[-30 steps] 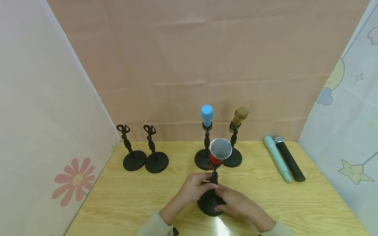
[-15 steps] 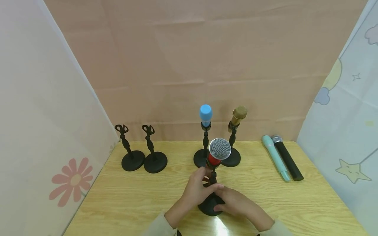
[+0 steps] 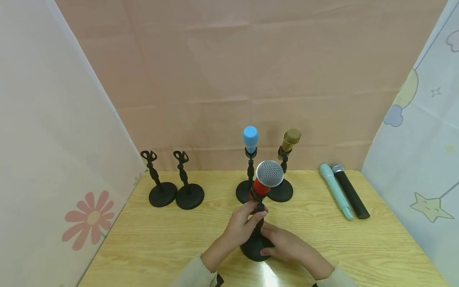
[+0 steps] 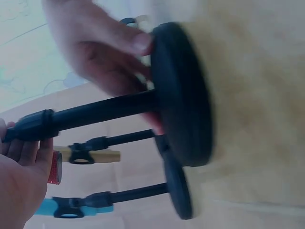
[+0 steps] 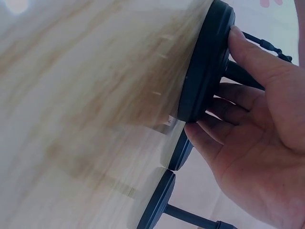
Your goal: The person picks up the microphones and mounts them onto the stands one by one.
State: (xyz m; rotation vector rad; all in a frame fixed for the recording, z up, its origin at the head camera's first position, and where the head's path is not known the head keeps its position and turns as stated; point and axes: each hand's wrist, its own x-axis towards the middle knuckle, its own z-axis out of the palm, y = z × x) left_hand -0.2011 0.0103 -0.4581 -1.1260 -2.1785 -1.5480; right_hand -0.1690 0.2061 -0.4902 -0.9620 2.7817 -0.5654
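Observation:
A red microphone with a silver mesh head sits in the clip of a black desk stand at the front middle. My left hand grips the upper stem, just below the clip. Low down, my right hand holds the round base by its right side. In the left wrist view the left fingers lie at the stem's joint. The right wrist view shows the right thumb on the top of the base and fingertips at its edge.
Behind stand a blue microphone and a gold microphone, each on a black stand. Two bare stands, one left and one beside it, are at the back left. A mint microphone and a black microphone lie at right.
My left hand has moved up the stem to just under the clip. The red microphone's head has shifted slightly up and tilts more to the right. The right hand has stayed at the base.

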